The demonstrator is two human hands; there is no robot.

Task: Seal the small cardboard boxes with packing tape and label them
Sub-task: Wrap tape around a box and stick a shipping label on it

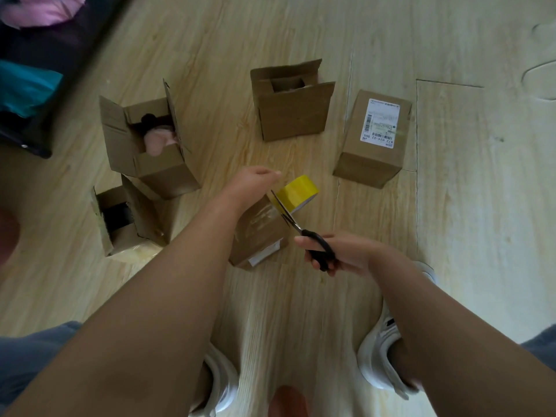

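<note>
Your right hand (346, 254) grips black-handled scissors (316, 238); your left hand (255, 180) holds the yellow tape roll (299, 194) at the taped brown cardboard box (258, 233).

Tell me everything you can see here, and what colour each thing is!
open boxes: three, brown, two at left, one at the back
labelled box: one, brown with a white label, right
taped box: one, brown, middle
tape roll: one, yellow, above the taped box
scissors: one, black handles, blades at the tape
cloths: pink and teal, top left corner
floor: light wood
shoes: two, white, bottom
left hand: holds the tape roll
right hand: grips the scissors
</note>
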